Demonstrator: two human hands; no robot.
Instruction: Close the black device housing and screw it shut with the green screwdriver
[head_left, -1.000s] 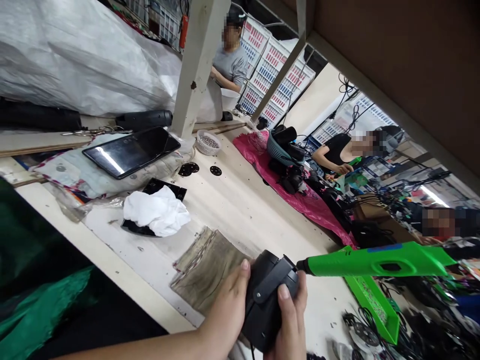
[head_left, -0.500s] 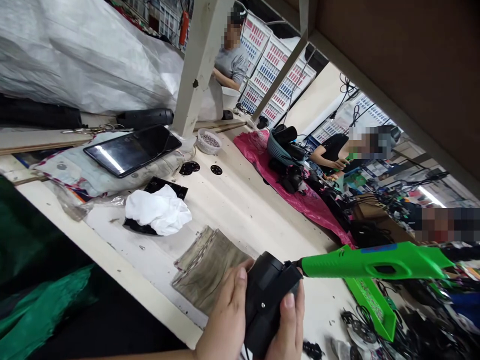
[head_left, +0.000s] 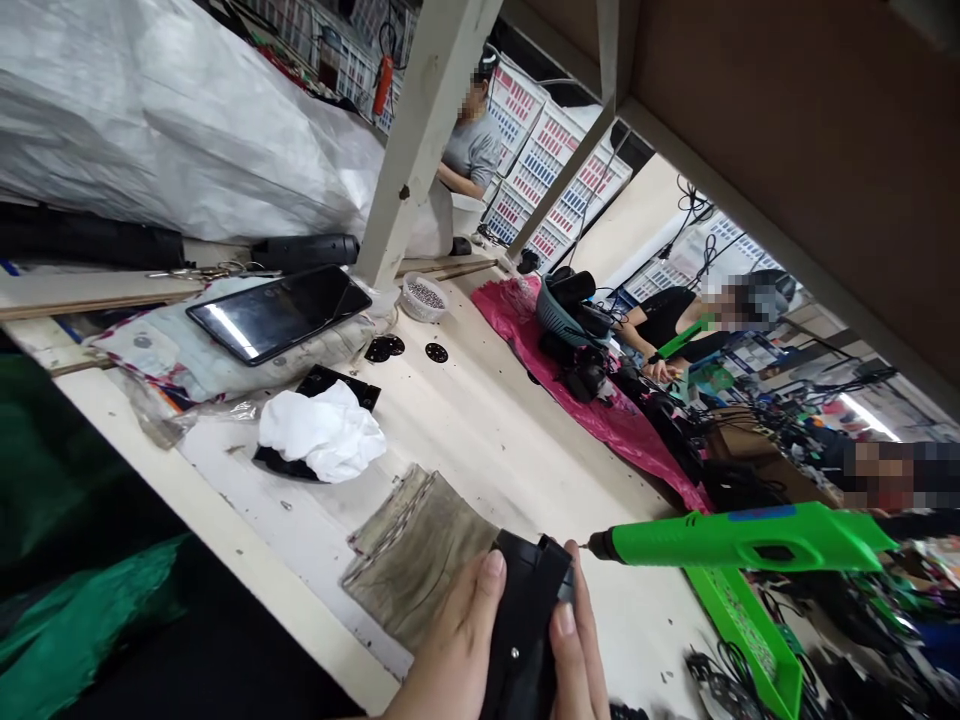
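Note:
My left hand is closed around a black plastic housing at the bottom edge of the view, thumb on its left side and fingers on its right. A green electric screwdriver reaches in level from the right, with its bit tip at the housing's top right corner. My right hand is out of view past the screwdriver's rear end. A stack of clear zip bags lies on the white table just left of my hand.
On the table lie a white cloth, a dark tablet, a small bowl of screws and a pink sheet with black parts. A green tray sits at the right. Two other people work farther back.
The black housing has turned in my left hand and sunk lower in view, now showing a narrower side. The screwdriver has dropped slightly with it, its tip still at the housing.

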